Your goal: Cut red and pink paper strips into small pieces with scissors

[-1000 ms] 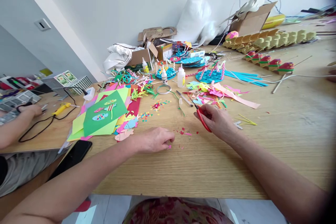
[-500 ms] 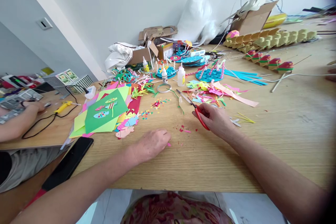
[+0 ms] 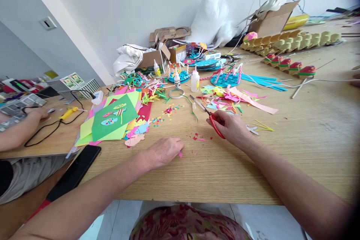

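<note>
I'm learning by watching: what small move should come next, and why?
Perhaps the left hand should lift the pink piece toward the red-handled scissors: the piece shows right at that hand, and the right hand holds the scissors apart from it.

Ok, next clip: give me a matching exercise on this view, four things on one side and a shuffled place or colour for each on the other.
Things
1. Scissors
2. Phone
3. Glue gun
4. Green sheet

Places or colours
A. Yellow, near a co-worker's hand
B. Beneath small paper fish
C. Red-handled, held in the person's right hand
D. Black, beside the person's left forearm

Right pairs: 1-C, 2-D, 3-A, 4-B
</note>
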Demonstrator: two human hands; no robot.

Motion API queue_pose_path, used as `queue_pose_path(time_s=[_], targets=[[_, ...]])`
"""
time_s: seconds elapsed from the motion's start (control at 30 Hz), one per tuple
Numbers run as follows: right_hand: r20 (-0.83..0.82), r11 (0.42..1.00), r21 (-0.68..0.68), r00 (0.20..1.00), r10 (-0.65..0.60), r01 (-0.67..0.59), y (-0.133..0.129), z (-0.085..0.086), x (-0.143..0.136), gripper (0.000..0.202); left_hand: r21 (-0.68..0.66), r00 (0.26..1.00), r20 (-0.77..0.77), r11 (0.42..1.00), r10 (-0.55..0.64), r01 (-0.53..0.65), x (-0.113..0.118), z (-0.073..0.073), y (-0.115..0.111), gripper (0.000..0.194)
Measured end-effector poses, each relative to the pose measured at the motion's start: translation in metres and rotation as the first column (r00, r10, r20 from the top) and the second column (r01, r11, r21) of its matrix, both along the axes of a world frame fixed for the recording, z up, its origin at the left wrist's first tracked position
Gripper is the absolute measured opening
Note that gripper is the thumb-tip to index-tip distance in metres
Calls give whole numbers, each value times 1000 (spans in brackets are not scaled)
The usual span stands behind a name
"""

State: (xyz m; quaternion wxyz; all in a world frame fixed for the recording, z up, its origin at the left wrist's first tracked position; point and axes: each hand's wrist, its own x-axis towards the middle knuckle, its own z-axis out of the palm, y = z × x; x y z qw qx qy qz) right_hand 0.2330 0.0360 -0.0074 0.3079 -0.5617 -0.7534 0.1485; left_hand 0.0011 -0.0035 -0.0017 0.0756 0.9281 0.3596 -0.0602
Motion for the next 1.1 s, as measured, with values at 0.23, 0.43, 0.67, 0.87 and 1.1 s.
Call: queue_pose_path(time_s=[0.23, 0.43, 0.67, 0.87, 1.1], targets=[[-261, 993, -120, 965, -13, -19, -1, 4, 0, 22, -131, 965, 204, 982, 163, -138, -1, 9, 3, 13], [-630, 934, -270, 777, 14, -235, -47, 19, -30, 25, -369, 686, 532, 865, 497, -341, 10, 20, 0, 7], [-667, 934, -295, 744, -48, -204, -73, 7, -61, 25, -653, 436, 619, 737, 653, -177, 21, 13, -3, 5], [-569, 972, -216, 820, -50, -91, -74, 7, -65, 16, -701, 386, 615, 701, 687, -130, 24, 14, -11, 5], [-642, 972, -193, 767, -21, -135, -74, 5, -66, 13, -762, 347, 579, 641, 738, -91, 22, 13, -16, 4]])
